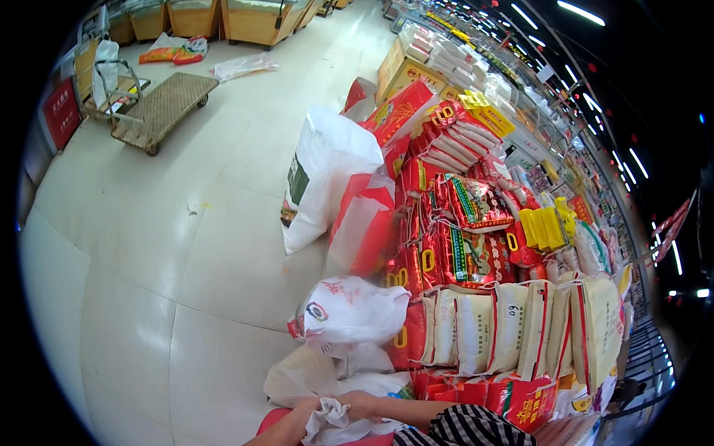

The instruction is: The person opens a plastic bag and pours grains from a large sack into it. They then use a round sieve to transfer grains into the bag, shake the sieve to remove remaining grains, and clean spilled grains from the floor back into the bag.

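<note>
At the bottom edge, my left hand (305, 406) and my right hand (358, 403) are close together, gripping a bunched white piece of bag or cloth (328, 417). Its lower part spreads towards my body, and my fingers are partly hidden in the folds. Just beyond my hands lies a pale, partly see-through sack (301, 372). Behind that is a plump white bag with red print (357, 309), resting against stacked goods. Something red (273, 419) shows beside my left forearm.
Red rice bags (479, 256) and cream cloth sacks (474, 329) form a tall stack on the right. A large white woven sack (329, 167) leans beyond. Across the tiled floor (223, 240) stands a flatbed cart (167, 106), with a clear plastic sheet (245, 67) near it.
</note>
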The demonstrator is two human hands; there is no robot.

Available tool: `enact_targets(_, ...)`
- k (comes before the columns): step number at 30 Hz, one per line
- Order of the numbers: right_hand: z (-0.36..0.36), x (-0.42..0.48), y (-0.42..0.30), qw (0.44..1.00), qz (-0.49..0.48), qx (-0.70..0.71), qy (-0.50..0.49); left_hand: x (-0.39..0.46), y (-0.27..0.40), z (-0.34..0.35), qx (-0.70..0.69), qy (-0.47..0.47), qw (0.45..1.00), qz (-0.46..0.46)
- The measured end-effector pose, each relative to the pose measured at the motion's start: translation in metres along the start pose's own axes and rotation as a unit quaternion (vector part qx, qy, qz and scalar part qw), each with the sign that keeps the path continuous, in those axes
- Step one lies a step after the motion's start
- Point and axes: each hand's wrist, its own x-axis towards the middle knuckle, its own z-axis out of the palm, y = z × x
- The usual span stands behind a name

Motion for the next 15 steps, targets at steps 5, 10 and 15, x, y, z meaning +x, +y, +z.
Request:
enact_targets(5,0.004,0.004,-0.003,0.999,0.026,0.008,0.029,-0.03,0.003,0.048,0.015,0.017,1.0,0.007)
enact_targets(10,0.017,0.01,0.002,0.997,0.029,0.024,0.069,-0.006,-0.002,0.006,-0.075,-0.014,0.994,0.077)
enact_targets(15,-0.003,-0.015,-0.038,0.984,-0.029,0.017,0.175,-0.045,-0.007,0.045,-0.073,0.07,0.987,0.124)
